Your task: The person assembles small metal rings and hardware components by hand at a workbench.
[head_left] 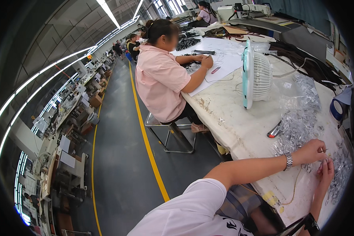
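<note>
At the table's right side, my left hand [311, 152] is closed, with a metal-banded watch on its wrist. A thin, dark, pointed piece [323, 150] sticks out from its fingers; its kind is too small to tell. Just below, my right hand [325, 171] has its fingers pinched together close to the left fingertips. Whatever it pinches is too small to make out. A thin tan cord [295, 186] hangs in a curve near my hands down to the table's near edge. Around both hands lies a pile of small clear and silvery pieces [299, 128], partly bagged in plastic.
A red-and-black cutter [274, 129] lies left of the pile. Beyond it stands a white and teal fan [257, 74] with a cable. Blue tape [336, 109] sits at the right edge. A co-worker in pink [161, 78] sits at the table's left side, beside a yellow-lined aisle [122, 157].
</note>
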`<state>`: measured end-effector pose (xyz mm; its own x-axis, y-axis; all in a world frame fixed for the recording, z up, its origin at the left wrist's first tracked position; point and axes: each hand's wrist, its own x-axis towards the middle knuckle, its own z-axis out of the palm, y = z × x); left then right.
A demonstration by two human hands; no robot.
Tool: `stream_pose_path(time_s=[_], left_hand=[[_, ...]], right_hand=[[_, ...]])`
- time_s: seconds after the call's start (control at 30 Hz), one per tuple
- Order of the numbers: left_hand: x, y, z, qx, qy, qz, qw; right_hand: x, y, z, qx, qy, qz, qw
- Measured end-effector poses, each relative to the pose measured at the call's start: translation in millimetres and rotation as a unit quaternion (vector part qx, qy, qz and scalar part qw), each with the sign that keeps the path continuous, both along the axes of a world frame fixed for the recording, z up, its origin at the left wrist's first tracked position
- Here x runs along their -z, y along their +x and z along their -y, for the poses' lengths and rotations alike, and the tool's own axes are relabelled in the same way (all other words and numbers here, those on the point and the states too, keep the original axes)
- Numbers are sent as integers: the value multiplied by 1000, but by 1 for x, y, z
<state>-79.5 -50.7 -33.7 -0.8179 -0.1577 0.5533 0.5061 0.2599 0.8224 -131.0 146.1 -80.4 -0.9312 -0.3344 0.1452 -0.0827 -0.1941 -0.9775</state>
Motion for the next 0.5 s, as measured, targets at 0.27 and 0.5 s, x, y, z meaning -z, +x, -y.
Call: stream_pose_path(time_s=[0.27,0.5], left_hand=[[17,-2,-2,-53,-88,-12,995],[-2,3,4,-26,-56,13,998]], right_hand=[[-13,13,7,18,50,-17,998],[-16,9,0,14,60,19,998]])
